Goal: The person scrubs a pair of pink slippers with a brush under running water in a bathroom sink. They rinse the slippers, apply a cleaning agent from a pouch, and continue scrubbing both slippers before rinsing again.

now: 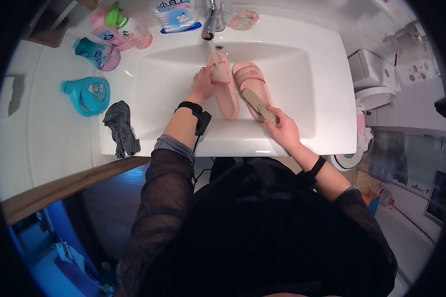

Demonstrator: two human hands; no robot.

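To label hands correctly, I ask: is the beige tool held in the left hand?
No, the right hand holds the beige tool, while the left hand touches a pink slipper.

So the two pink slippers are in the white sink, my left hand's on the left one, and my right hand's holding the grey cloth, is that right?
Not quite: your right hand holds a long beige object, not the grey cloth; the head view shows this. The rest stands: two pink slippers in the white sink, left hand on the left one.
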